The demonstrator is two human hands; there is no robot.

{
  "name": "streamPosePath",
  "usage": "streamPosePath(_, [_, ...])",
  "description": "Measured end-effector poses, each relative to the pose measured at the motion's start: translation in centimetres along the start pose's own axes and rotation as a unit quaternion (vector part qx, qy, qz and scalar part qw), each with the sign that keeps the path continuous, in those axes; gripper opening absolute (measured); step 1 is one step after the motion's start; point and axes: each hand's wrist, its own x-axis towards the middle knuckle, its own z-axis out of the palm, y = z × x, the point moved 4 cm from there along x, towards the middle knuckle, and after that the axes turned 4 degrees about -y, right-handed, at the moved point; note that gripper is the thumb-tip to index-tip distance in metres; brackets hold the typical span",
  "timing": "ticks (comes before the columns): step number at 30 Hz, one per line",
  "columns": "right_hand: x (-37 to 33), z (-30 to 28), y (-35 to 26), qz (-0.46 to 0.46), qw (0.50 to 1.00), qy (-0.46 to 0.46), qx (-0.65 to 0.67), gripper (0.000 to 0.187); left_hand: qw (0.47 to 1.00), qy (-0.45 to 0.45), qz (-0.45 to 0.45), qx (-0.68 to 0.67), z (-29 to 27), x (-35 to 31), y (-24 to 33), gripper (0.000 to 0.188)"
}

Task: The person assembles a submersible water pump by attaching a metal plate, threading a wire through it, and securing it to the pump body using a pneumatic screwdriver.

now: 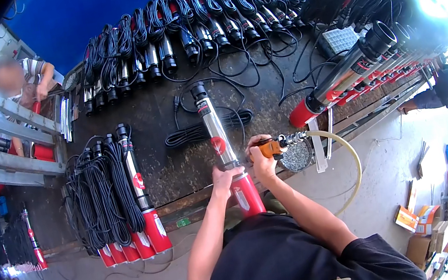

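A long submersible pump (212, 125) with a silver body and red lower end lies across the bench edge, its near end against my body. My left hand (226, 179) is wrapped round it near the dark joint above the red part. In my right hand (263, 163) is an orange air screwdriver (271, 148), held close beside that joint; its tip is hidden by my fingers. A pale yellow air hose (355, 156) curves from its back end. Right of the tool stands a round dish of small metal parts (296, 157). A coiled black cable (183, 137) lies behind the pump.
The dark bench (145, 117) bears a long row of pumps with coiled cables (161, 27) at the back. More red-ended pumps (151, 232) overhang its front left edge. Stacked pumps (353, 71) fill the right. A co-worker (32, 76) works behind a metal rack (17, 153).
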Motion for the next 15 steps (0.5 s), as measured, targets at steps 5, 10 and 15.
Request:
streamPosePath(5, [-0.4,0.1,1.1,-0.015,0.999,-0.026,-0.016,0.022,1.000,0.004,0.024,0.008,-0.2,-0.2,0.2,0.060])
streamPosePath(10, [0.0,-2.0,5.5,-0.072,0.977,-0.058,-0.193,0.015,0.998,-0.037,0.028,-0.039,-1.0,0.7,-0.8,0.041])
streamPosePath(15, [-0.4,-1.1,0.2,-0.196,0.973,-0.035,-0.119,0.030,0.997,-0.068,0.019,-0.013,-1.1,2.4,-2.4,0.044])
